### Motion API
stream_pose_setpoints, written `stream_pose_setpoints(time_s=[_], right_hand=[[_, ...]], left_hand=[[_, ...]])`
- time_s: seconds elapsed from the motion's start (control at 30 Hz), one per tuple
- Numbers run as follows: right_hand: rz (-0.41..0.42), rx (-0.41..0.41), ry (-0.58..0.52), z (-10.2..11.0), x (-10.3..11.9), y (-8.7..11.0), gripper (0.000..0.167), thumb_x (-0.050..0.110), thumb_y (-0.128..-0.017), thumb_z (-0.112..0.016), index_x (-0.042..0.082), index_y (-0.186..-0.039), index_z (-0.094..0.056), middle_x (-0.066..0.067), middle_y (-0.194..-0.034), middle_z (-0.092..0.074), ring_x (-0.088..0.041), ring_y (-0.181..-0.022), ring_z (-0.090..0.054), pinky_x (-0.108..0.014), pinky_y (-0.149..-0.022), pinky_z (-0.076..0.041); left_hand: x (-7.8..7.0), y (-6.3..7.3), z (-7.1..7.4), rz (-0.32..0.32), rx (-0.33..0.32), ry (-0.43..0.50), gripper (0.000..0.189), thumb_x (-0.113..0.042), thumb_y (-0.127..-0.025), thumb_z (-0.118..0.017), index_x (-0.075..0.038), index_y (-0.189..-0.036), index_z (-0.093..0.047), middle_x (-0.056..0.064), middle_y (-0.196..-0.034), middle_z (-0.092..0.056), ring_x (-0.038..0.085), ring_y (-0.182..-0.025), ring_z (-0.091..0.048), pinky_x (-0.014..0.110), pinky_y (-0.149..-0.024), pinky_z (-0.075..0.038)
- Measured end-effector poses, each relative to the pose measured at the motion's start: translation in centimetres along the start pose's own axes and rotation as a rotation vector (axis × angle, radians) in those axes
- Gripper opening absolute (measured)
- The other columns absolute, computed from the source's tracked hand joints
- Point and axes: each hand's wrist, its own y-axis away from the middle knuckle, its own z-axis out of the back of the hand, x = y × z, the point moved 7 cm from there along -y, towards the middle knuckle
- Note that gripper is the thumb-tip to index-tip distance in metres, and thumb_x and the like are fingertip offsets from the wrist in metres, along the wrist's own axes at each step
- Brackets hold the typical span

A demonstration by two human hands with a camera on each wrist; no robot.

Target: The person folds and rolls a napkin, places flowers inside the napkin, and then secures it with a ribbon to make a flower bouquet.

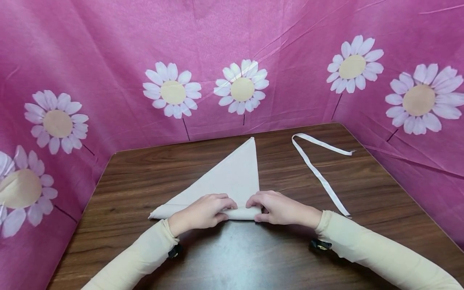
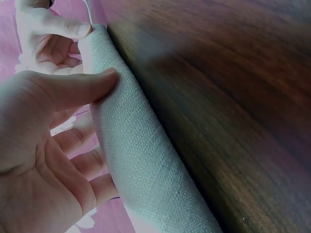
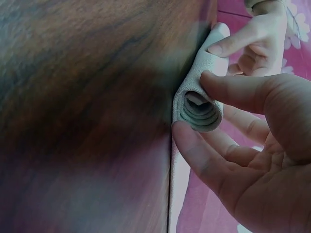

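Cloth (image 1: 232,173) sits mid-desk (image 1: 145,169) in front of you: a flat triangle, point away from you, near edge coiled into a roll (image 1: 242,213) running across your front. Both your hands are on that roll.

Left hand (image 1: 206,211): grip pinching the roll, thumb on your side, fingers over the top and far side. Right hand (image 1: 280,207): grip pinching the roll's right end, thumb and forefinger on either side of the open end. Your right wrist view shows stacked layers there around a hollow core, so the pinch at that end likely keeps the coils from springing loose or sliding out sideways.

You have the hands near each other, a short stretch of roll bare between them; that probably keeps pressure even and the roll straight. Left of your left hand the roll runs on to the left corner with no hand on it. The flat part lies on the desk beyond your fingers, the desk giving you a firm backing to press against.

Ribbon (image 1: 316,172): white, bent sharply, on the desk to the right, apart from the cloth and untouched; likely set there to leave room for your hands. Pink curtain (image 1: 119,32) with daisies behind.
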Motion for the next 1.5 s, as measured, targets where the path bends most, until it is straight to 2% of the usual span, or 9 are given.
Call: stream_pose_setpoints(time_s=[0.3,0.53,0.77,1.03,1.17,1.33,1.5], right_hand=[[0.04,-0.045,-0.01,0.4,0.0,-0.3,0.018,0.001,-0.091,-0.07,0.008,-0.108,-0.073,0.003,-0.102,-0.072,-0.007,-0.085,-0.062,-0.03,-0.078,-0.053],[0.068,-0.058,-0.007,0.5,-0.2,-0.4,0.019,-0.004,-0.092,-0.066,0.006,-0.108,-0.073,0.001,-0.103,-0.072,-0.01,-0.093,-0.065,-0.032,-0.083,-0.054],[0.072,-0.069,0.002,0.5,-0.7,-0.7,0.024,-0.01,-0.091,-0.062,0.004,-0.108,-0.074,-0.004,-0.105,-0.072,-0.016,-0.101,-0.067,-0.034,-0.089,-0.054],[0.003,-0.056,-0.059,0.5,-1.6,-0.9,0.022,-0.007,-0.091,-0.065,0.005,-0.108,-0.074,-0.002,-0.103,-0.072,-0.013,-0.097,-0.065,-0.032,-0.085,-0.054],[-0.036,-0.044,-0.095,0.5,-2.0,-0.9,0.021,-0.005,-0.091,-0.066,0.006,-0.108,-0.074,0.0,-0.1,-0.071,-0.007,-0.086,-0.062,-0.029,-0.078,-0.054],[-0.052,-0.038,-0.118,0.5,-2.1,-0.9,0.02,-0.004,-0.091,-0.067,0.006,-0.107,-0.073,0.002,-0.098,-0.071,-0.005,-0.08,-0.058,-0.028,-0.074,-0.053],[-0.044,-0.028,-0.133,0.6,-2.3,-0.9,0.02,-0.003,-0.091,-0.068,0.006,-0.109,-0.073,0.001,-0.101,-0.071,-0.005,-0.081,-0.061,-0.03,-0.075,-0.054]], left_hand=[[0.1,0.1,0.4,0.012,-0.023,-0.018,0.023,-0.009,-0.091,-0.074,-0.012,-0.115,-0.072,-0.004,-0.099,-0.066,0.009,-0.085,-0.06,0.029,-0.082,-0.052],[0.0,0.0,0.8,-0.003,-0.059,-0.023,0.024,-0.01,-0.09,-0.076,-0.013,-0.113,-0.071,-0.003,-0.098,-0.064,0.009,-0.087,-0.056,0.03,-0.08,-0.05],[-0.1,-0.2,0.9,-0.005,-0.068,-0.013,0.024,-0.01,-0.088,-0.077,-0.013,-0.111,-0.071,-0.003,-0.102,-0.065,0.011,-0.094,-0.059,0.031,-0.085,-0.05],[-0.2,-0.2,0.8,0.013,-0.037,-0.015,0.027,-0.014,-0.087,-0.079,-0.014,-0.112,-0.071,-0.003,-0.103,-0.064,0.012,-0.095,-0.058,0.032,-0.085,-0.051],[-0.1,-0.2,0.7,0.025,-0.01,-0.017,0.033,-0.015,-0.084,-0.082,-0.013,-0.114,-0.07,-0.002,-0.105,-0.065,0.013,-0.096,-0.058,0.032,-0.086,-0.051],[0.0,-0.3,0.3,0.028,0.008,-0.028,0.04,-0.013,-0.079,-0.087,-0.011,-0.115,-0.069,0.0,-0.105,-0.065,0.014,-0.095,-0.059,0.033,-0.086,-0.05],[0.3,-0.5,-0.2,0.045,0.016,-0.031,0.039,-0.01,-0.079,-0.086,-0.011,-0.114,-0.069,0.0,-0.103,-0.065,0.015,-0.092,-0.059,0.034,-0.086,-0.05]])
